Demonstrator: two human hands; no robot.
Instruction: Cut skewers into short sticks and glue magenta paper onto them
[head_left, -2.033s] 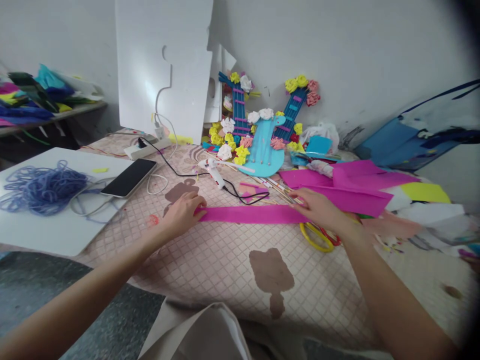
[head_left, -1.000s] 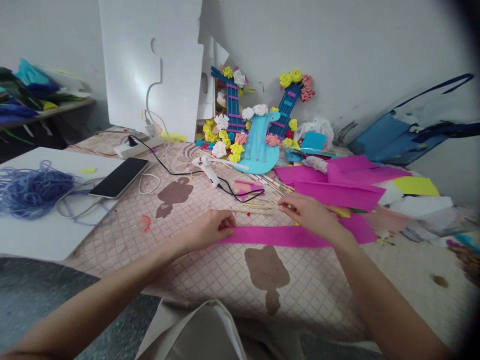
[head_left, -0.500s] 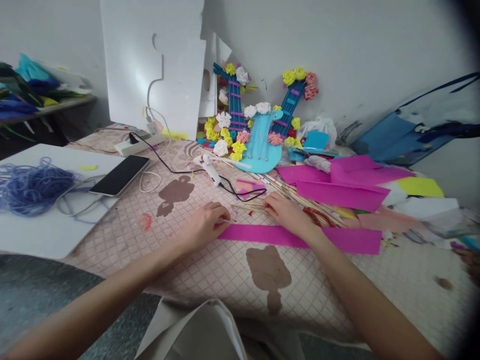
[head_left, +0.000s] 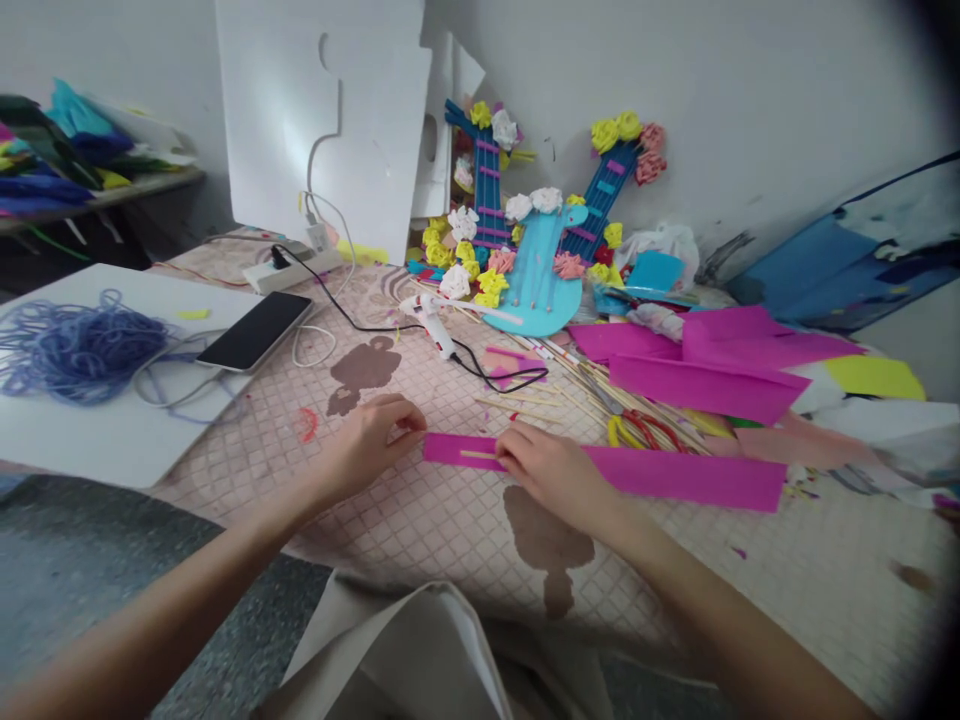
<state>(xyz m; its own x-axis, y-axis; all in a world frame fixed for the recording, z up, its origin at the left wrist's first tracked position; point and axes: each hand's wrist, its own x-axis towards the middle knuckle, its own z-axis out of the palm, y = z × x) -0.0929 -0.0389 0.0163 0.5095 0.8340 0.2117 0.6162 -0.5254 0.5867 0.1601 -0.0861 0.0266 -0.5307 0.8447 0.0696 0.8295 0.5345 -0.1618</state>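
A long magenta paper strip (head_left: 690, 478) lies across the table in front of me. My right hand (head_left: 555, 472) pinches a short thin wooden stick (head_left: 475, 455), whose left part lies along the strip. At the strip's left end, the thumb and fingers of my left hand (head_left: 375, 437) are pinched together at its corner. The right hand covers part of the strip and the rest of the stick. Loose thin sticks (head_left: 525, 403) rest just behind the strip. Scissors with red and yellow handles (head_left: 645, 430) lie among more sticks to the right.
A white glue gun (head_left: 431, 325) with a black cord stands behind my hands. Flower-decorated blue guitar-like shapes (head_left: 536, 285) lean on the wall. To the left are a phone (head_left: 255, 332), a white board with purple yarn (head_left: 97, 350) and a power strip (head_left: 289, 270). Magenta sheets (head_left: 705, 385) are piled right.
My right hand has moved from the loose sticks onto the strip, with a short stick now in its fingers. My left hand has shifted slightly left at the strip's end. The view has shifted a little.
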